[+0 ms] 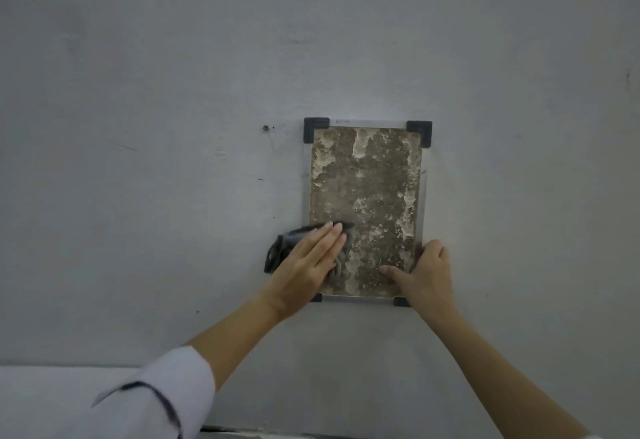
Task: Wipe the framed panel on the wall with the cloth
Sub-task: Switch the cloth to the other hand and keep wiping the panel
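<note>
Pressing the cloth [277, 248] flat w/ my left hand [308, 258]: fingers straight and together, palm on it, nothing curled, just pushing it against the framed panel [367, 189] near its lower-left corner. Part of the cloth spills past the panel's left edge onto the wall [173, 92]. Panel hangs on the wall in portrait, long axis up-down, w/ black corner brackets [316, 129]. Nearly all its mottled face lies above and to the right of the cloth, so the next stroke prob. needs to run up along that long axis, then across. Left hand is the one on the cloth. My right hand [427, 272] sits at the lower-right corner, thumb laid on the face, fingers curled round the right edge, clamping the frame. Left forearm comes in from lower left, sleeve [166, 393] at the elbow; right forearm rises from lower right, bare.
</note>
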The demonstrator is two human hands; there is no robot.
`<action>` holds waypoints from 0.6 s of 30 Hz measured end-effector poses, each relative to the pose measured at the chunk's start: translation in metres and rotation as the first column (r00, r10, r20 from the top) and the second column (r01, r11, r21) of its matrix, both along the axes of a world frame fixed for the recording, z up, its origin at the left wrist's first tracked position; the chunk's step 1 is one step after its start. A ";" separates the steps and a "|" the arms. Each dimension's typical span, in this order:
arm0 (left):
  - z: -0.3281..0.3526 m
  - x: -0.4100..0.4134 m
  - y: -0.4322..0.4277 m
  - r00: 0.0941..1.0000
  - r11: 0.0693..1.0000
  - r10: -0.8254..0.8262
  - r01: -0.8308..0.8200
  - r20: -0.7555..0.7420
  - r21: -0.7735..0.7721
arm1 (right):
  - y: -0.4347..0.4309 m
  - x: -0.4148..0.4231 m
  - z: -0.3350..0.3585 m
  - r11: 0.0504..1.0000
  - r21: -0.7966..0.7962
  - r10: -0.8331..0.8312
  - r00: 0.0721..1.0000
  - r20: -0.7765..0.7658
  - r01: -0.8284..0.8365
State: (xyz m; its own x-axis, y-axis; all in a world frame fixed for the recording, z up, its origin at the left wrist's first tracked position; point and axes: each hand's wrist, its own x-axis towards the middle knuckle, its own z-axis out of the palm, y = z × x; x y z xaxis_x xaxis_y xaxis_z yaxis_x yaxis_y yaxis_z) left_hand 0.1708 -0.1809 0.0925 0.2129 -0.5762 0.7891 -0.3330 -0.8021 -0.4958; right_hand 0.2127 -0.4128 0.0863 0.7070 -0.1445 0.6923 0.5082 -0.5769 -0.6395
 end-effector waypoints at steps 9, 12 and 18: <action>0.066 -0.004 0.001 0.993 0.983 0.088 -0.074 0.075 -0.169 | 0.000 -0.006 0.001 1.000 0.004 0.018 1.000 -0.025 -0.018; 0.032 -0.002 0.000 0.998 0.995 0.053 -0.050 0.037 -0.083 | 0.000 -0.011 0.002 1.000 -0.015 0.003 1.000 0.002 -0.003; -0.033 -0.018 0.019 0.997 0.999 0.028 -0.025 -0.069 0.038 | 0.000 -0.011 0.008 0.999 -0.052 -0.003 1.000 -0.025 0.002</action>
